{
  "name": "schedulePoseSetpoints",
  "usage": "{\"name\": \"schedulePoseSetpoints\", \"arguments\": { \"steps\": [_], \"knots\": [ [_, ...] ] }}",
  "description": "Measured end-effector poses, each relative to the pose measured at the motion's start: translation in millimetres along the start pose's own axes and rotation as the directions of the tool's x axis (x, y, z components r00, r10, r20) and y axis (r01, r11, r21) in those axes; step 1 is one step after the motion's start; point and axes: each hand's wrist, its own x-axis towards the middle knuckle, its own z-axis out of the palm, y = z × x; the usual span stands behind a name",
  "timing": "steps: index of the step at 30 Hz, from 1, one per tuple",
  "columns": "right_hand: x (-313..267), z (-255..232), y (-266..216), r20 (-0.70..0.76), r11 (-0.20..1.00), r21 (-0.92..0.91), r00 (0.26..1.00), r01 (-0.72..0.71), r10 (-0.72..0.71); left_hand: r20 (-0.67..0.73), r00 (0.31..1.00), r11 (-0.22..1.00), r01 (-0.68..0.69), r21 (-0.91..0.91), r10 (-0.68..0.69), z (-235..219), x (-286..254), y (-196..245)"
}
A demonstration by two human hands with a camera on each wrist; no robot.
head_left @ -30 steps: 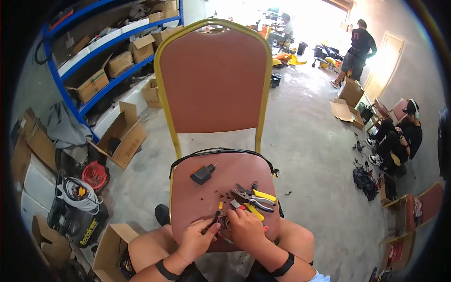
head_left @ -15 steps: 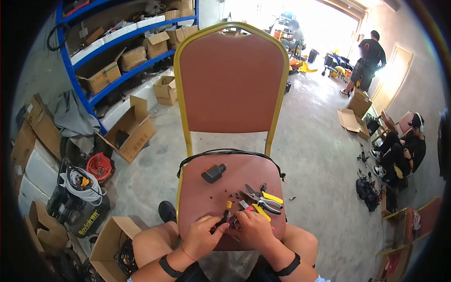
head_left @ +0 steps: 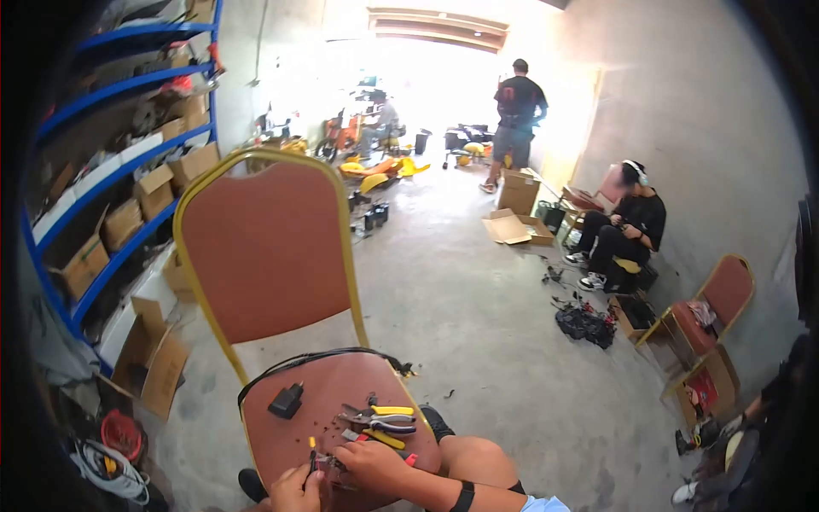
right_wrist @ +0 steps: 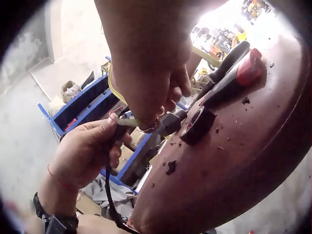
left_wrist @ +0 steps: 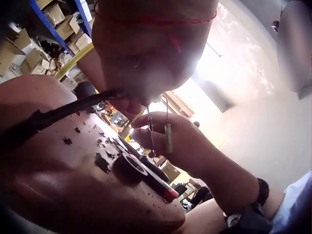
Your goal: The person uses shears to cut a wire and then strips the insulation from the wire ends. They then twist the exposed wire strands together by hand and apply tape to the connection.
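Note:
My left hand [head_left: 294, 491] grips a black cable [right_wrist: 109, 190] above the front of the chair seat [head_left: 341, 384]. Thin wires [left_wrist: 150, 126] come out by its fingertips, and a pale green sleeve [left_wrist: 168, 138] hangs on one of them. Close against it, my right hand [head_left: 375, 469] pinches the thin wires; its fingertips are partly hidden in the right wrist view. On the seat beyond the hands lie pliers with yellow and grey handles [head_left: 388, 418]. A roll of black tape [right_wrist: 199, 126] and a red-and-black handled tool [right_wrist: 239, 78] lie beside them.
A black block with a prong [head_left: 286, 401] and dark scraps [right_wrist: 170, 167] lie on the seat. Black cable [head_left: 324, 354] lies along its back edge. Blue shelving [head_left: 128, 141] stands left. One person sits [head_left: 627, 222] at right, another stands [head_left: 519, 111] farther back.
The head view has swung right and up, so the chair and hands now appear lower left. Both hands stay together at the cable and wires; the tools on the seat have not moved.

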Motion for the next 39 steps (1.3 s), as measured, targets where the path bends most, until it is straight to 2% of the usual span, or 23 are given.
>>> {"name": "schedulePoseSetpoints", "arguments": {
  "steps": [4,8,11,17,23,26,29,32,33,36,37,39],
  "knots": [
    [0,-10,-1,0.041,0.999,-0.026,0.999,-0.024,0.025,0.041,0.995,0.996,-0.090,0.026,0.089,18,-5,-10],
    [-4,-12,-2,-0.014,0.999,-0.045,1.000,0.012,-0.013,0.024,0.995,0.992,-0.103,0.077,0.102,29,-10,-9],
    [-5,-13,-4,-0.008,0.999,-0.035,1.000,-0.029,0.029,0.013,0.994,0.990,-0.108,0.087,0.107,29,-11,-7],
    [-12,-7,10,0.075,0.995,-0.094,0.997,-0.028,0.035,0.034,0.988,0.986,-0.154,0.066,0.152,30,-7,-13],
    [-15,-3,13,0.162,0.994,-0.089,0.984,-0.062,0.076,0.043,0.993,0.988,-0.111,0.105,0.107,30,-9,-12],
    [-11,-14,0,0.213,0.991,-0.072,0.969,-0.111,0.124,0.054,0.995,0.988,-0.085,0.128,0.079,27,-13,-14],
    [-13,-11,1,0.265,0.990,-0.052,0.953,-0.134,0.144,0.019,0.996,0.984,-0.090,0.155,0.088,29,-14,-15],
    [-8,-13,0,0.235,0.995,-0.029,0.967,-0.097,0.101,-0.010,0.998,0.993,-0.063,0.097,0.064,21,-11,-5],
    [-3,-12,0,0.280,0.991,-0.045,0.951,-0.124,0.131,-0.036,0.997,0.992,-0.065,0.104,0.069,21,-10,-5],
    [4,-21,-9,0.267,0.991,0.000,0.955,-0.135,0.130,-0.060,0.998,0.988,-0.023,0.154,0.032,16,-11,-3],
    [5,-22,-10,0.195,0.995,0.035,0.978,-0.088,0.080,-0.049,0.998,0.989,-0.031,0.142,0.039,15,-12,-7],
    [9,-21,-11,0.158,0.997,0.044,0.986,-0.069,0.061,-0.030,0.998,0.992,-0.052,0.114,0.055,15,-12,-17]
  ]
}}
